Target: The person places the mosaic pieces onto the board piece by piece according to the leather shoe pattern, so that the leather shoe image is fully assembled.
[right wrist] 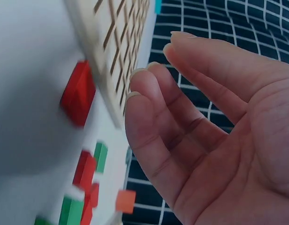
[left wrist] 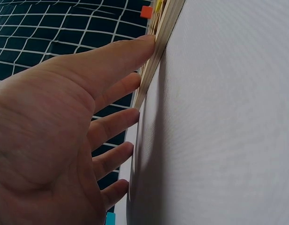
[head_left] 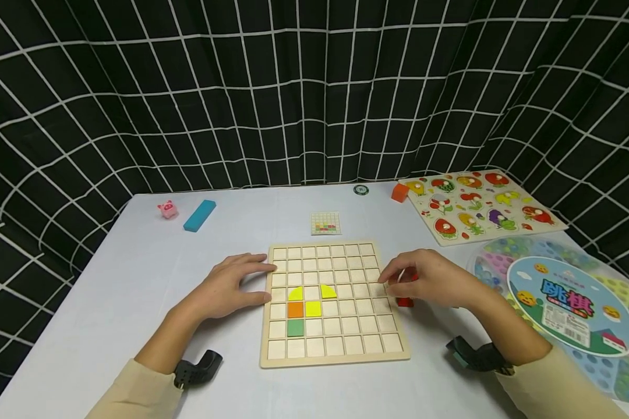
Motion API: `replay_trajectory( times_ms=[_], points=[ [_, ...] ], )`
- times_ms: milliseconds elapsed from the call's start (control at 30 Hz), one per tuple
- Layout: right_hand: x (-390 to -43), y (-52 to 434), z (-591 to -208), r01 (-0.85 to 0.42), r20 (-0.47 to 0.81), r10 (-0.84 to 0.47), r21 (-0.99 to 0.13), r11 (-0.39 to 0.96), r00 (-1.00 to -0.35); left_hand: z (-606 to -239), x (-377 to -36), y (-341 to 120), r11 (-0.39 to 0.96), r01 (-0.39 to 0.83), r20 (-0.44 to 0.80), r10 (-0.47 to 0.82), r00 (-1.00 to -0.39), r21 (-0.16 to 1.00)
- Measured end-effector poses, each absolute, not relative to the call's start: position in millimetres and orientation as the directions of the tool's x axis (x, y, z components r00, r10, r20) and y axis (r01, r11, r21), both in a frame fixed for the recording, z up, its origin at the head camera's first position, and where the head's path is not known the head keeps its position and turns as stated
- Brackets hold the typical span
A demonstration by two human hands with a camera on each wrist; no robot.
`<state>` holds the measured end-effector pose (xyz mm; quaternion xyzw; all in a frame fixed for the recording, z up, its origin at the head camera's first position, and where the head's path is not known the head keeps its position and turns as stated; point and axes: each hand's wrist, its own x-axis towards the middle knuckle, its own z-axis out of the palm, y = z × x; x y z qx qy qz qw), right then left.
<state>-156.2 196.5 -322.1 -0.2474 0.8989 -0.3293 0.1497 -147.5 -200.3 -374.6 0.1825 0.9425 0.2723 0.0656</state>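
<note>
A wooden grid board (head_left: 346, 331) lies in the middle of the white table. It holds two yellow quarter-rounds (head_left: 295, 293), an orange square (head_left: 295, 309), a yellow square (head_left: 313, 309) and a green square (head_left: 295, 327). My left hand (head_left: 257, 282) lies flat on the table with straight fingers. Its thumb (left wrist: 130, 49) presses the board's left edge (left wrist: 158, 51). My right hand (head_left: 398, 279) hovers by the board's right edge over red pieces (head_left: 405, 301). In the right wrist view its fingers (right wrist: 144, 89) are loosely curled and hold nothing, near a blurred red piece (right wrist: 78, 93).
A pink pig toy (head_left: 167, 209) and a blue block (head_left: 200, 215) sit at the back left, a small pattern card (head_left: 325, 223) behind the board. An orange block (head_left: 399, 192), a fruit peg puzzle (head_left: 477, 203) and a round marble game box (head_left: 571, 302) fill the right.
</note>
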Motion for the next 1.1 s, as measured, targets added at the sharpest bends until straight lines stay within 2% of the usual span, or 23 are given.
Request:
replay_trajectory(
  times_ms=[300,500,633,800,1100],
  points=[
    [-156,211,-328,-0.307,-0.174,-0.514,-0.629,0.714,-0.84,-374,-146,-203,0.787,0.292,-0.033,0.367,-0.929,0.543],
    [-154,208,-338,-0.346,-0.182,-0.512,-0.549,0.761,-0.839,-373,-145,-204,0.788,0.293,-0.034,0.368,-0.929,0.541],
    [-155,203,-336,-0.348,-0.192,-0.512,-0.536,0.77,-0.837,-372,-145,-204,0.791,0.295,-0.032,0.368,-0.929,0.536],
    [-160,202,-326,-0.303,-0.218,-0.507,-0.586,0.752,-0.834,-372,-146,-202,0.784,0.297,-0.034,0.374,-0.927,0.546],
    [-162,176,-320,-0.284,-0.159,-0.577,-0.748,0.6,-0.801,-374,-147,-201,0.783,0.3,-0.032,0.377,-0.926,0.544]
  ],
)
